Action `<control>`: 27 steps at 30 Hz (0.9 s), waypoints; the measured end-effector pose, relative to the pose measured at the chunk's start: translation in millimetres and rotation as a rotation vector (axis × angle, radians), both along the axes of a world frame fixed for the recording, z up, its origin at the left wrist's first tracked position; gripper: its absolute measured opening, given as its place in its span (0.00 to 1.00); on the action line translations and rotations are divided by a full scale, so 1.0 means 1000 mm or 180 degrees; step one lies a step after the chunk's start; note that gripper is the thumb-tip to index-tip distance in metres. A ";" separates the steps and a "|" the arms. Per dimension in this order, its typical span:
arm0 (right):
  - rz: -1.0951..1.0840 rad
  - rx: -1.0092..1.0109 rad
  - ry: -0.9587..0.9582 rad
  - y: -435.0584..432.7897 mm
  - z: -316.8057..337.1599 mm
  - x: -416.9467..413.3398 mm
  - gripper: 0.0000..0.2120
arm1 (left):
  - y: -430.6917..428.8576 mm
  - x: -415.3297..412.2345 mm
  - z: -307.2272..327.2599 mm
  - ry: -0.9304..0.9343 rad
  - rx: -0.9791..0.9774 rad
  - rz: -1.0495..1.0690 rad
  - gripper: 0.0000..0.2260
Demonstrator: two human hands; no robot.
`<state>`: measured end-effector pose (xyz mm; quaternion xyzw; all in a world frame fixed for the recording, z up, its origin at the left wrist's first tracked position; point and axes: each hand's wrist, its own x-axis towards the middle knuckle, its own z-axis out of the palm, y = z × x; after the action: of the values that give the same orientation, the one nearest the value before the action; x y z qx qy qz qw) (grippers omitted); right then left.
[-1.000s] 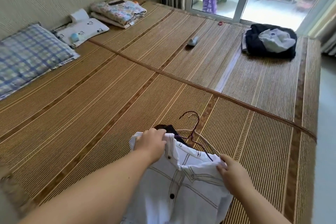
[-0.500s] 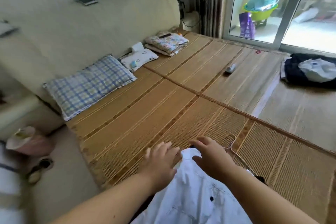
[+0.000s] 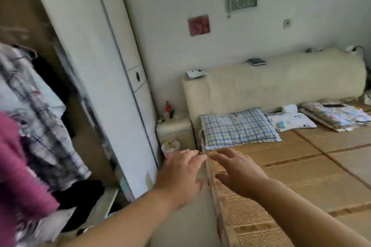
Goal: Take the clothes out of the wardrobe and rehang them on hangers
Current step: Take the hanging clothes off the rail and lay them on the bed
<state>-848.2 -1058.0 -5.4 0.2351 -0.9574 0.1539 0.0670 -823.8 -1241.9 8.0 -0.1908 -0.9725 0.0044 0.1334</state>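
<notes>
The open wardrobe (image 3: 112,78) fills the left of the view, its white sliding door pushed aside. Inside hang a plaid black-and-white garment (image 3: 40,122) and a magenta garment (image 3: 18,182) at the near left edge, with dark clothes below them. My left hand (image 3: 180,174) and my right hand (image 3: 239,172) are both stretched forward with straight fingers over the gap between wardrobe and bed, holding nothing. The white shirt and the hangers are out of view.
The bed with its bamboo mat (image 3: 301,176) lies to the right, with a blue checked pillow (image 3: 236,128), a small white pillow (image 3: 291,122) and a folded quilt (image 3: 337,116) along the headboard. A nightstand (image 3: 174,126) and a pink cup-like bin (image 3: 170,147) sit beside the bed.
Both hands have let go of the white shirt left on the bed. My view has swung left from the bed to the open wardrobe, and the hands now reach out empty.
</notes>
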 end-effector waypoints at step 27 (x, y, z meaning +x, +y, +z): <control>0.2863 -0.1480 0.1432 -0.488 0.260 -0.004 0.28 | -0.360 0.150 0.273 0.2900 -0.1086 0.3111 0.28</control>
<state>-852.7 -1545.7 254.5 0.6269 -0.6655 0.3205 0.2477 -673.3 -1602.3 280.5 0.2720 -0.7796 0.2969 0.4797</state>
